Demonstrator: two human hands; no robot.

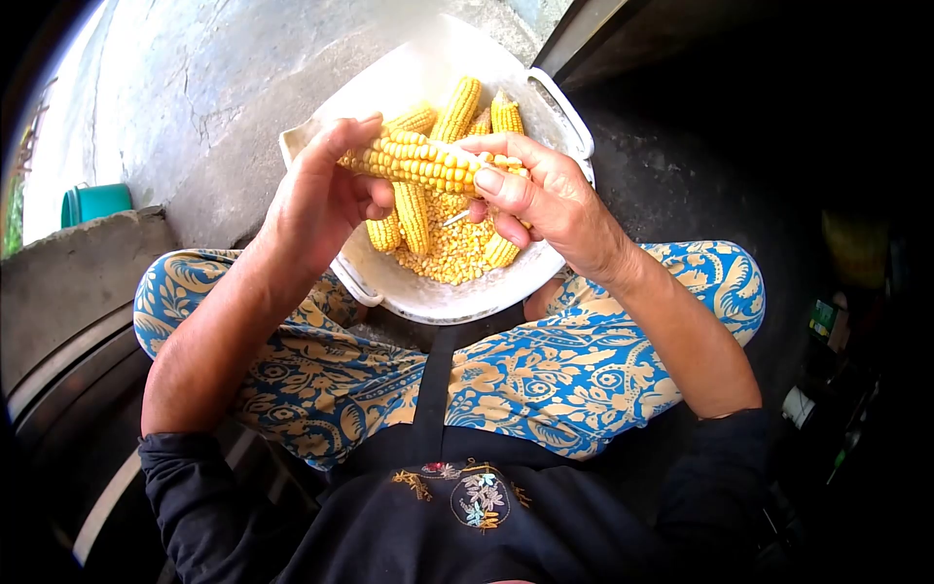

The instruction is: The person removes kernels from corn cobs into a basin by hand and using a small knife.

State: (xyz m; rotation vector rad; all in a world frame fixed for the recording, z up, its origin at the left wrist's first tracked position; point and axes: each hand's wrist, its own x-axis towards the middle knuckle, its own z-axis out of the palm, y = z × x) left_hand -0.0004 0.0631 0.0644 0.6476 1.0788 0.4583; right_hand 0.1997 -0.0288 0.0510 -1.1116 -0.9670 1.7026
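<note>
Both my hands hold one yellow corn cob (418, 162) above a white basin (443, 313). My left hand (326, 185) grips its left end between thumb and fingers. At the right end, my right hand (555, 200) is closed round the cob, its thumb pressed on the kernels. Part of that end is hidden by the fingers. In the basin lie loose kernels (452, 255), with several whole cobs around and behind them, such as an upright one (457, 107). A thin whitish stick-like piece (454, 219) rests on the kernels.
The basin stands between my bent knees, covered in blue and cream patterned cloth (545, 380). A teal bucket (97, 204) is at the far left behind a low concrete ledge (88, 263). Small objects, partly in shadow, lie at the right, including a white cylinder (799, 404).
</note>
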